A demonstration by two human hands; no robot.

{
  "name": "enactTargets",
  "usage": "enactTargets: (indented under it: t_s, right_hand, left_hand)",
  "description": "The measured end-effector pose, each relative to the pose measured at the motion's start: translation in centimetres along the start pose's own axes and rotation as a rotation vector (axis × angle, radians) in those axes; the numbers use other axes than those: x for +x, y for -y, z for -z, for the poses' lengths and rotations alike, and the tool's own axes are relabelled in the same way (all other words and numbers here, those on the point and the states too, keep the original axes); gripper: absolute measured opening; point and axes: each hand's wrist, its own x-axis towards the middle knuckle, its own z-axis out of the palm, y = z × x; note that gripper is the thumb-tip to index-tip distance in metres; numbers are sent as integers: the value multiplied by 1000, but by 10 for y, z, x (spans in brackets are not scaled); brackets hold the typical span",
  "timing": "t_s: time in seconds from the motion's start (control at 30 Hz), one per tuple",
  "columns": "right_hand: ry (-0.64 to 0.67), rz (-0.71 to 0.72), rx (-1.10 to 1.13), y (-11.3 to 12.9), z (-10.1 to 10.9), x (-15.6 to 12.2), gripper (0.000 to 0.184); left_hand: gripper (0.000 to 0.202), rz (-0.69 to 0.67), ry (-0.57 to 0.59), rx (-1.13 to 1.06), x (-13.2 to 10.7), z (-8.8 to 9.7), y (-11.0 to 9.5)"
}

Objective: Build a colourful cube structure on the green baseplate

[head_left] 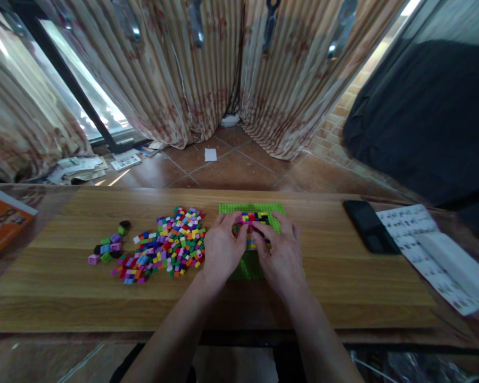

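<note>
I see the left hand (222, 247) and right hand (281, 256), fingertips bunched on bricks (252, 217) on the green plate (250, 208); whether either pinches one, I cannot tell. Uneven pressing may skid the plate into the loose pile (171, 242) just left.

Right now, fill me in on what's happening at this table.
A person works over a green baseplate on the wooden table. The left hand and right hand meet fingertips over a patch of small coloured bricks on it; whether either pinches a brick is hidden. A loose pile of bricks lies just left, with a black phone and a printed sheet to the right.
</note>
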Motion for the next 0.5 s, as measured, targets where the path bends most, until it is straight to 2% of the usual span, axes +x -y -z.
enactTargets:
  t_s: [0.1, 0.33, 0.5]
  right_hand:
    - [12, -6, -14, 0, 0, 1, 28]
    - [5, -40, -38, 5, -2, -2, 28]
    - [17, -114, 78, 5, -4, -3, 30]
  left_hand:
    - [23, 27, -7, -75, 1, 0, 1]
    - [20, 215, -16, -345, 8, -5, 3]
    - [22, 296, -17, -398, 10, -10, 4]
